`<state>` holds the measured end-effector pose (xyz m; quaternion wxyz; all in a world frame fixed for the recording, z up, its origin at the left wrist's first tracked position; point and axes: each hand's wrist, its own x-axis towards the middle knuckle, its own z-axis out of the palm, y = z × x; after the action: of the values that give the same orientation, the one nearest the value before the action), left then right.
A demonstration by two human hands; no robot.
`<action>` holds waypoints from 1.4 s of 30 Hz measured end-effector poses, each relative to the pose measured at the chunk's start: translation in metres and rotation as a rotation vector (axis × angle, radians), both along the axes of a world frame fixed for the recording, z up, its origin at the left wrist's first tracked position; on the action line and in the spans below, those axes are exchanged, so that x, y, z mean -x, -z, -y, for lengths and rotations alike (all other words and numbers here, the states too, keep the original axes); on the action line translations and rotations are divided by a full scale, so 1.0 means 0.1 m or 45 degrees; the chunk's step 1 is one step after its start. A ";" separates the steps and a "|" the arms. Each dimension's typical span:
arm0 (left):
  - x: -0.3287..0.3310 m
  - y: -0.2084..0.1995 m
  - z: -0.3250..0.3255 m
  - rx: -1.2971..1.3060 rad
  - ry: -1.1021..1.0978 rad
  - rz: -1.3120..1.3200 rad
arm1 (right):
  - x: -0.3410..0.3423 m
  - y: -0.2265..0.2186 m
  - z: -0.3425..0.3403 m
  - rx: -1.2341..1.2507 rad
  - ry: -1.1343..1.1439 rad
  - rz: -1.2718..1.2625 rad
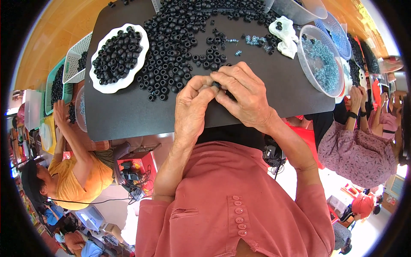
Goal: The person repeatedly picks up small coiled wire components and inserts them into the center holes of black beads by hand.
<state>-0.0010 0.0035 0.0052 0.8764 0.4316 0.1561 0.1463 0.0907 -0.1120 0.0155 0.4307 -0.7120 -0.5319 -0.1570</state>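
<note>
My left hand (193, 103) and my right hand (246, 94) meet above the near part of the dark table. Both are closed, with thumbs and fingertips pinching a small black round piece (216, 85) between them. The fingers cover most of it. Just beyond my hands lie loose black bead-like pieces with holes (209, 58), part of a large heap (171, 47) spread over the table. A few small metal springs (254, 40) rest to the right of them.
At left, a white scalloped plate (112, 88) holds more black pieces. A clear round tub (301, 58) of springs stands at right, beside a white crumpled-looking item (287, 48). Co-workers sit on both sides: a yellow shirt (87, 180) left, a patterned blouse (357, 152) right.
</note>
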 end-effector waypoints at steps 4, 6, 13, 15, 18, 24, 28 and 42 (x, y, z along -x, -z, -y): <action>0.02 0.01 -0.01 -0.046 0.031 -0.026 | 0.05 0.03 0.00 0.021 0.007 0.072; 0.00 0.01 -0.04 -0.036 0.041 -0.024 | 0.03 0.02 0.02 0.030 -0.004 0.033; 0.01 0.02 -0.05 -0.027 0.090 0.006 | 0.06 0.08 0.00 -0.057 -0.005 -0.335; 0.00 0.02 -0.06 -0.034 0.108 0.015 | 0.05 0.09 -0.01 -0.070 0.016 -0.302; 0.00 0.01 -0.03 -0.081 0.080 0.038 | 0.03 0.08 0.01 -0.083 0.014 -0.246; 0.03 -0.02 0.00 -0.153 -0.103 -0.041 | 0.02 0.05 0.06 -0.199 -0.055 -0.175; 0.05 0.01 0.03 -0.269 -0.059 0.018 | -0.04 0.03 0.12 -0.214 -0.059 -0.268; 0.02 0.05 0.02 -0.542 0.008 0.038 | -2.28 -0.84 0.58 0.072 0.984 0.478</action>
<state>-0.0029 0.0011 0.0002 0.7680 0.6053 0.1075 0.1795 0.3185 -0.1696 0.0997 0.2163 -0.8294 -0.2994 -0.4190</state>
